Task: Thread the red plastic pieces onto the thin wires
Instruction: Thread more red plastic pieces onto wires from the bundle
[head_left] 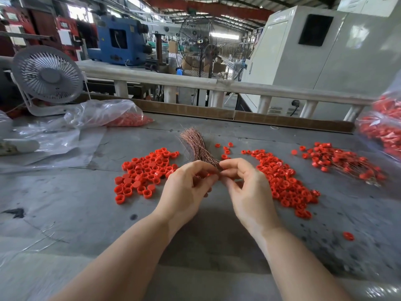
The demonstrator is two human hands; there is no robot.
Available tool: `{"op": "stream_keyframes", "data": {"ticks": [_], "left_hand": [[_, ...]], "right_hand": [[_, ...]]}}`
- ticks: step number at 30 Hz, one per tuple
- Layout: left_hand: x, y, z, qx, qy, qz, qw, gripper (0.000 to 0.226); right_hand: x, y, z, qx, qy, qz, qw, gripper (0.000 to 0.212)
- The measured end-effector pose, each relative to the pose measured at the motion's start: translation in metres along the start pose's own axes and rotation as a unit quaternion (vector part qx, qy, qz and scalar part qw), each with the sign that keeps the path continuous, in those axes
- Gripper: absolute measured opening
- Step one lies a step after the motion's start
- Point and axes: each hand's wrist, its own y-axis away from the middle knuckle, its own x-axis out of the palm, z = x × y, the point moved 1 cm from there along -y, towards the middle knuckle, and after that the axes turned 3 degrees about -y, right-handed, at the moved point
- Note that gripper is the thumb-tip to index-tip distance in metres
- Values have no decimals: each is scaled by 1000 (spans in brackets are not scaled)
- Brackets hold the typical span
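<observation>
A bundle of thin copper-coloured wires (196, 144) lies on the grey table (65, 196), fanning away from me. My left hand (186, 190) pinches a small red plastic piece (206, 175) between thumb and fingers at the bundle's near end. My right hand (243, 187) meets it fingertip to fingertip and pinches something thin there, apparently a wire, mostly hidden by the fingers. One heap of red plastic pieces (143, 172) lies to the left of my hands. A second heap (282, 181) lies to the right.
Threaded red pieces on wires (345, 164) lie at the far right. Clear bags with red pieces sit at the back left (121, 116) and right edge (384, 127). A small white fan (47, 74) stands back left. A raised board (238, 116) edges the table's far side.
</observation>
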Motion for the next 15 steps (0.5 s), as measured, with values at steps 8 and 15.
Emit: {"op": "stream_keyframes", "data": {"ticks": [8,15], "left_hand": [[0,1,-1,53,-88,5,995,11],[-1,2,-2,75,-82,-23,994,15]], "right_hand": [[1,2,0,5,15,12,1000,36],[1,2,3,-6,55,51,997,31]]}}
